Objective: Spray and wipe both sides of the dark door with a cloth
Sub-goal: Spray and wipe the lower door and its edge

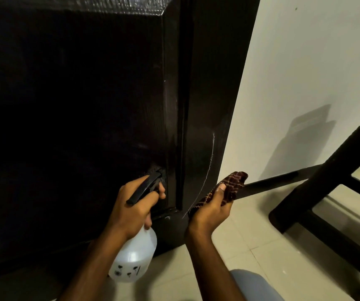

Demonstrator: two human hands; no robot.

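Keep the nozzle of the spray bottle close to the dark door, low at the panel's bottom right corner. Mist lightly, then follow at once with the cloth before drips run. Wrapped round the bottle's neck with the left grip, one finger on the trigger. Pinching the bunched cloth in the right grip, thumb on top, just beside the door's edge.

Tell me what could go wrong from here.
1. The left hand aims the spray bottle at the door from very close, so liquid may run down onto the floor and make it slippery.
2. The right hand holds the cloth bunched, so drips could streak before it wipes them.
3. The stool stands near on the right; an elbow might bump it.
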